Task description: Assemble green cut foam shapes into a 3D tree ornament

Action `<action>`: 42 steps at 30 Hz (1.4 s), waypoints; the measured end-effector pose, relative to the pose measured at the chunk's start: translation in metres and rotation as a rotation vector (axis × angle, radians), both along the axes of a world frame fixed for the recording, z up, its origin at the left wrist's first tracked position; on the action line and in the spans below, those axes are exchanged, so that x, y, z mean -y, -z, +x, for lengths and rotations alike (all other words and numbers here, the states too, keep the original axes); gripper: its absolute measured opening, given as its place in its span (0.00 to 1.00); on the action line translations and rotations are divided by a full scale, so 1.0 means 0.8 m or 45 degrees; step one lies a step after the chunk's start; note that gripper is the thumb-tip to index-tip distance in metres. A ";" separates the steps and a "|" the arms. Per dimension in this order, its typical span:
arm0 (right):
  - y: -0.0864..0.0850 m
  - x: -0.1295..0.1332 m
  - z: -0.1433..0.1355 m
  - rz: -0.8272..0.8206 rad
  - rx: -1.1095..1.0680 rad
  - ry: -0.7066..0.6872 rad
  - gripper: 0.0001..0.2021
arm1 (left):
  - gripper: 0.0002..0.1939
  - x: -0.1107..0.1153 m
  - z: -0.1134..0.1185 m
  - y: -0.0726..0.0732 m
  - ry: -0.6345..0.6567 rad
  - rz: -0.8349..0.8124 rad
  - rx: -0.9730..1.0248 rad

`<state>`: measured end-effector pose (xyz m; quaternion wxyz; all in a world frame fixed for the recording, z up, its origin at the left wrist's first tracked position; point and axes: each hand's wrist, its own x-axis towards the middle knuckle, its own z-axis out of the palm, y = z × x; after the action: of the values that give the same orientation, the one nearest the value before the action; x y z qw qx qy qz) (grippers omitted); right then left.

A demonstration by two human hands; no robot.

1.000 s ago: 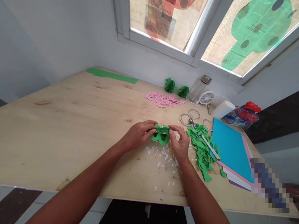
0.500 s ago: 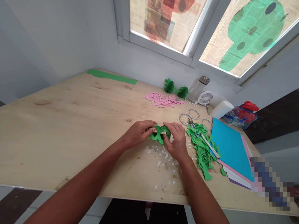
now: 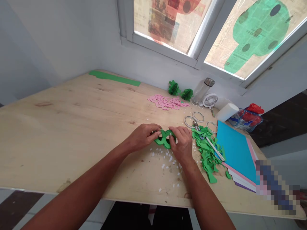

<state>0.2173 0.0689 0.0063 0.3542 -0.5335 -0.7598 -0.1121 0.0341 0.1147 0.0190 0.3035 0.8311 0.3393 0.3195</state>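
Observation:
Between both hands is a green paper cutout (image 3: 164, 140) with two round holes, its edges looking layered. My left hand (image 3: 146, 135) pinches its left end between thumb and fingers. My right hand (image 3: 182, 142) grips the right end, thumb in front and fingers over the top edge. Small white paper bits (image 3: 168, 156) lie scattered on the wooden table just below. Beside my right hand is a heap of green paper scraps (image 3: 208, 156), with scissors (image 3: 196, 125) and a white pen-like stick (image 3: 215, 149) on it.
Pink paper cutouts (image 3: 166, 102) and two green folded paper pieces (image 3: 174, 88) lie toward the wall. Tape rolls (image 3: 198, 116), a glass bottle (image 3: 202, 91), a small fan (image 3: 210, 100) and coloured sheets (image 3: 236, 150) stand or lie at the right. A green strip (image 3: 115, 78) lies far left.
The green cutout has tilted slightly in my hands, its holes now looking narrower. Both hands keep their grip in nearly the same place.

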 end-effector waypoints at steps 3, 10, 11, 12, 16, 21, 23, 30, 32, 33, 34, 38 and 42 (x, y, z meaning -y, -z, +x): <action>0.000 0.000 0.000 0.001 0.007 0.010 0.11 | 0.12 0.000 0.000 0.000 -0.012 0.014 0.001; 0.003 0.001 0.000 -0.020 -0.037 0.007 0.11 | 0.13 0.001 0.000 0.001 -0.044 0.092 -0.007; 0.003 0.000 0.000 -0.031 -0.058 0.000 0.11 | 0.13 0.001 -0.001 0.002 -0.052 0.108 -0.005; 0.004 0.000 0.000 -0.045 -0.082 -0.010 0.12 | 0.13 0.000 -0.001 0.002 -0.063 0.124 -0.004; 0.005 0.000 0.000 -0.105 -0.175 -0.069 0.16 | 0.14 0.000 -0.001 0.003 -0.104 0.208 -0.034; 0.002 0.000 0.001 -0.127 -0.229 -0.119 0.19 | 0.15 -0.001 -0.002 0.008 -0.123 0.332 -0.108; 0.001 0.001 0.001 -0.133 -0.241 -0.115 0.18 | 0.15 -0.001 -0.001 0.011 -0.128 0.371 -0.124; 0.002 0.001 -0.002 -0.135 -0.186 -0.086 0.09 | 0.14 0.001 0.002 0.014 -0.092 0.480 -0.132; 0.004 0.001 -0.003 -0.129 -0.167 -0.073 0.06 | 0.14 0.002 0.003 0.012 -0.066 0.505 -0.128; 0.006 0.001 -0.002 -0.129 -0.157 -0.069 0.05 | 0.14 0.003 0.003 0.012 -0.058 0.518 -0.125; 0.007 0.001 -0.002 -0.129 -0.146 -0.065 0.04 | 0.14 0.003 0.004 0.012 -0.053 0.530 -0.123; 0.010 -0.001 -0.002 -0.112 -0.131 -0.064 0.03 | 0.14 0.004 0.005 0.015 -0.048 0.550 -0.122; 0.009 -0.001 -0.003 -0.097 -0.161 -0.064 0.04 | 0.13 0.002 0.005 0.018 -0.067 0.509 -0.095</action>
<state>0.2148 0.0697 -0.0010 0.3836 -0.5334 -0.7528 -0.0403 0.0385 0.1128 0.0043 0.1115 0.8768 0.3017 0.3573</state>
